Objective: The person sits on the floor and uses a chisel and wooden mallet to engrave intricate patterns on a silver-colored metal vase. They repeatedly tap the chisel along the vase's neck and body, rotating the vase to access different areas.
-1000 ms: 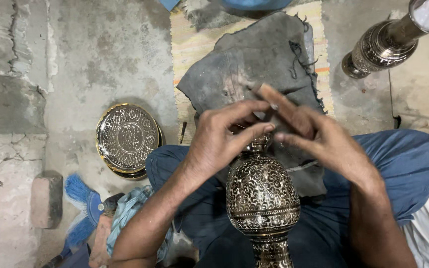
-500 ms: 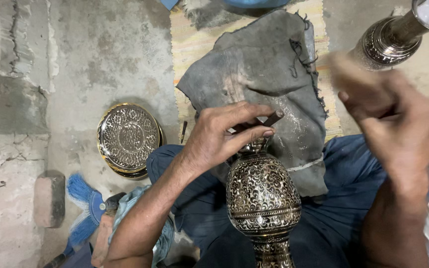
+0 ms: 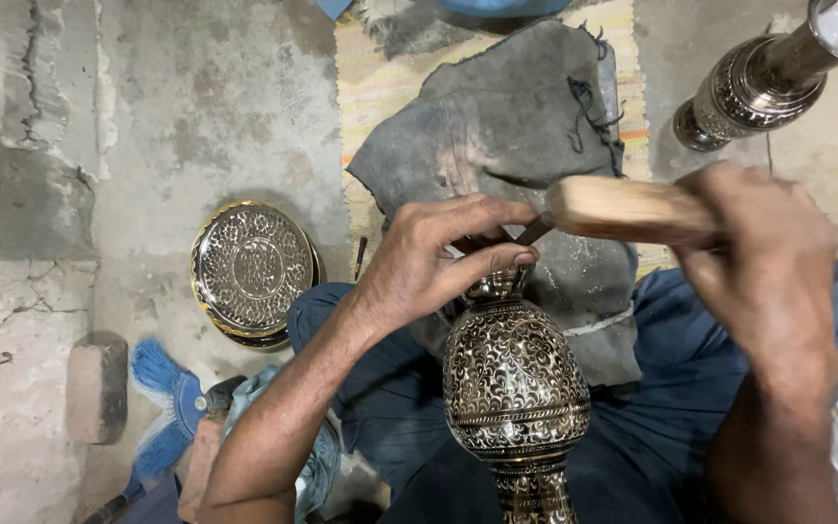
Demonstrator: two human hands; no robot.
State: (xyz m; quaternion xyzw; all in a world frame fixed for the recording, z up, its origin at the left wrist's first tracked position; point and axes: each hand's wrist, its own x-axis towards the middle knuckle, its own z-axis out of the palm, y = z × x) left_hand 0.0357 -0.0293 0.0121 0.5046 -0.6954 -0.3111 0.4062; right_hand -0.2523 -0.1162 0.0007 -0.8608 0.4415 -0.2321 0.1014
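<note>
An engraved dark-and-silver metal vase (image 3: 516, 393) lies on my lap, its neck pointing away from me. My left hand (image 3: 434, 257) grips a thin metal chisel (image 3: 533, 231) against the vase's neck. My right hand (image 3: 763, 262) holds a wooden mallet (image 3: 623, 209) whose head is just at the chisel's end. A grey cloth (image 3: 506, 126) lies under the vase's top.
An engraved round metal plate (image 3: 252, 272) lies on the concrete floor to the left. Another engraved metal piece (image 3: 763, 82) lies at the top right. A blue brush (image 3: 162, 403) and a brick (image 3: 97, 388) sit at the lower left. A striped mat (image 3: 380, 78) lies beneath the cloth.
My right hand left the vase's neck, swung out to the right, and now holds a wooden mallet brought in against the chisel. My left hand stayed on the chisel.
</note>
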